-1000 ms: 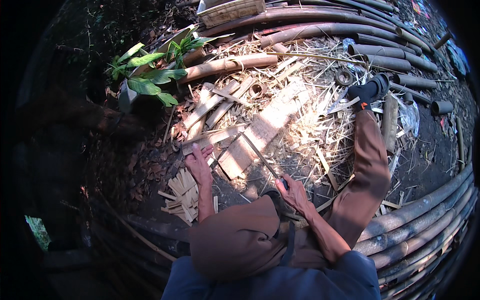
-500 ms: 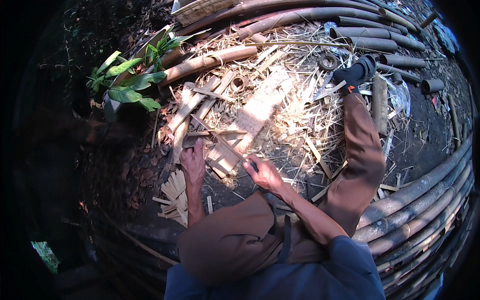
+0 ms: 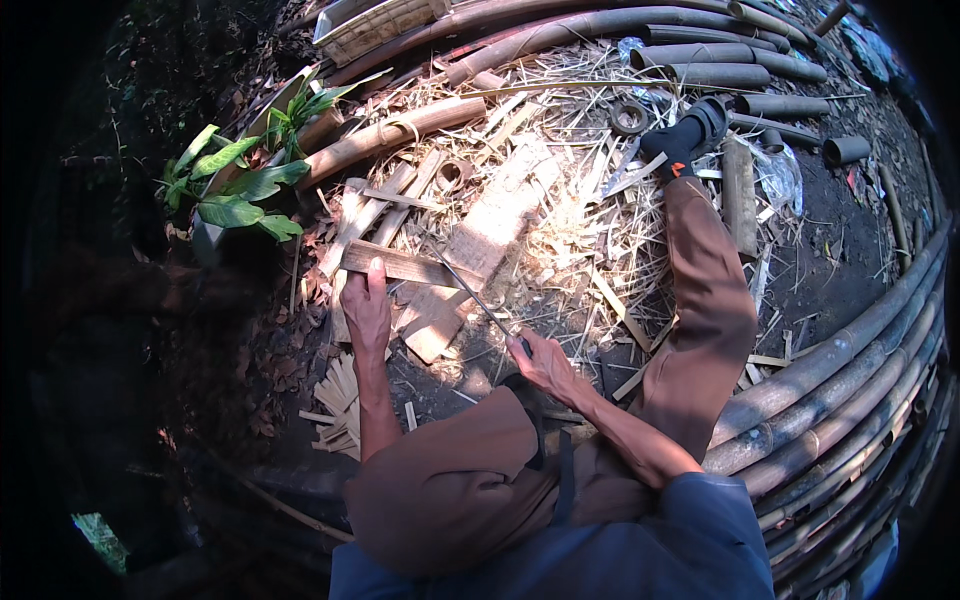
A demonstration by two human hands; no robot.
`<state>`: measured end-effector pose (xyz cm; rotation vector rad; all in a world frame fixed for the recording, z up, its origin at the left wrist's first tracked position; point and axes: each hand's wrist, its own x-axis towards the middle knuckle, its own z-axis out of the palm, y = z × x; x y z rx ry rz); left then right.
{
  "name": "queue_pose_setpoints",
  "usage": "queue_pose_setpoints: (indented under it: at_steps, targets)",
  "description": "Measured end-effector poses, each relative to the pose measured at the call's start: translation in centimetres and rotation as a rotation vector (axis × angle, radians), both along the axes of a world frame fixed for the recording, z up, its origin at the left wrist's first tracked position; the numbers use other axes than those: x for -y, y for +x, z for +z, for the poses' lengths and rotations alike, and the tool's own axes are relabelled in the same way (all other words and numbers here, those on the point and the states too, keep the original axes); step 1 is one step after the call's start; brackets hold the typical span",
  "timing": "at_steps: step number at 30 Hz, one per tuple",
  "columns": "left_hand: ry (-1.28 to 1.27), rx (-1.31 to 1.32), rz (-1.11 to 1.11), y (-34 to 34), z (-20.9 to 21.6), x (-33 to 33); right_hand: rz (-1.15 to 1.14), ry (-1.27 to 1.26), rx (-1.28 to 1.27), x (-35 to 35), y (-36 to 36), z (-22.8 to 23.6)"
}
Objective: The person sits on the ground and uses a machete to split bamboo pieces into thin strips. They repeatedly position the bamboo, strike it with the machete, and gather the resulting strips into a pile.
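Note:
My left hand (image 3: 367,305) is closed on the left end of a flat bamboo slat (image 3: 408,266), its thumb lying on the near edge. The slat stretches to the right over a worn wooden plank (image 3: 500,232) on the ground. In my right hand (image 3: 546,364) is the dark handle of a long, thin-bladed knife (image 3: 484,303). Its blade points up and to the left, with the tip beside the slat's right end; whether they touch I cannot tell. Below my left hand, partly behind the forearm, lies a pile of pale split bamboo strips (image 3: 338,398).
Shavings (image 3: 590,215) cover the ground around the plank. Bamboo poles (image 3: 800,410) are stacked at the right, with more poles (image 3: 590,25) at the back. A leafy plant (image 3: 245,185) grows at the left, near a crate (image 3: 375,30). My bent right leg (image 3: 700,280) stretches forward.
The bamboo slat has turned so its broad face shows. The knife, which crossed over the slat, has drawn back to the right and nearer to me. The whole view has shifted slightly.

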<state>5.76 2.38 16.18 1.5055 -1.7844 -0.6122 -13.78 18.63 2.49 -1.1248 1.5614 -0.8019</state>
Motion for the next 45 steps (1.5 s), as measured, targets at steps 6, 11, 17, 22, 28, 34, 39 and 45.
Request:
queue_pose_setpoints:
  at_steps: [6,11,17,22,28,34,39,45]
  targets:
    - [-0.154,-0.183,-0.146,-3.5,-1.9,1.0,0.015,0.173,-0.168,-1.2,-3.2,-8.3]
    - [-0.224,-0.714,-0.152,-4.4,-5.7,3.5,-0.121,0.239,0.058,-0.2,-2.7,-1.8]
    - [-0.150,-0.598,0.042,-6.8,-5.2,4.1,-0.197,-0.112,0.035,0.0,-3.9,7.4]
    - [-0.155,-0.445,-0.049,-6.5,-2.2,1.6,-0.081,-0.197,-0.011,1.8,-4.3,16.8]
    - [-0.026,-0.460,-0.174,-6.4,-2.4,1.5,-0.063,-0.149,0.347,3.1,-3.9,20.8]
    - [0.075,-0.441,-0.269,-6.6,-1.7,0.5,-0.008,-0.199,0.287,4.7,-3.0,21.6]
    - [0.100,-0.429,-0.329,-6.5,-1.6,-0.2,0.043,-0.239,0.212,5.3,-3.0,20.4]
    - [0.028,-0.283,-0.295,-7.5,1.0,-1.7,-0.055,0.034,0.629,4.4,-2.4,21.3]
